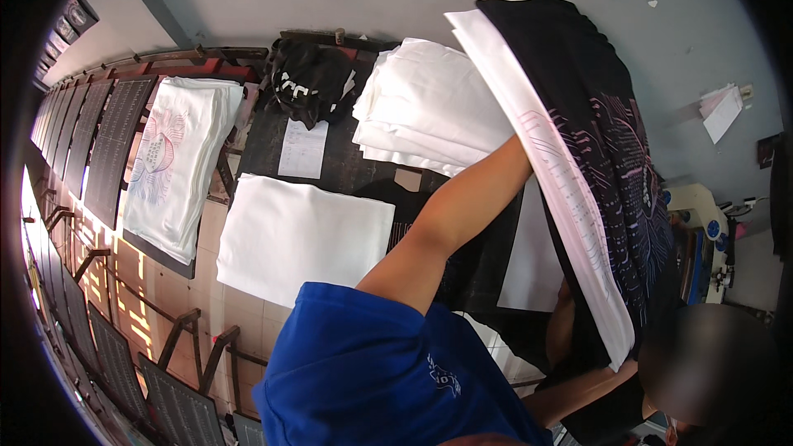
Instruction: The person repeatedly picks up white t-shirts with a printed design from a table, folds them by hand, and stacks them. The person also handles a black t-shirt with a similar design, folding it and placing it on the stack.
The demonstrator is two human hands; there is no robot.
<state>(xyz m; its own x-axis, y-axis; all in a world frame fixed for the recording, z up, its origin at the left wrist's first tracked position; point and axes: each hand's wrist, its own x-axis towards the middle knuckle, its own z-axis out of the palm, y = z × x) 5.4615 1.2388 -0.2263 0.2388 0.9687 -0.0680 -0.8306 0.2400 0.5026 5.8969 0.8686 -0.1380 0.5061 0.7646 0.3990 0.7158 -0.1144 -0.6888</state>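
A thick stack of fabric pieces is tilted up in front of me on the right. Its top piece is black cloth (607, 124) with a pink and blue line print, and white layers (562, 190) with a paler print show along its left side. My left forearm (479, 198) reaches out to the stack, and my left hand is hidden behind the white edge. Low on the right, my right forearm (586, 390) meets the stack's near end. The fingers there are covered by cloth and by another person's blurred head (702, 363).
Folded white cloth (306, 235) lies on the black table, with a white pile (425, 99) behind it. A paper sheet (302, 149) sits near a black cloth bundle (306, 74). Printed white fabric (178, 157) covers a left-hand board. Metal racks (178, 396) fill the lower left; a machine (698, 223) stands right.
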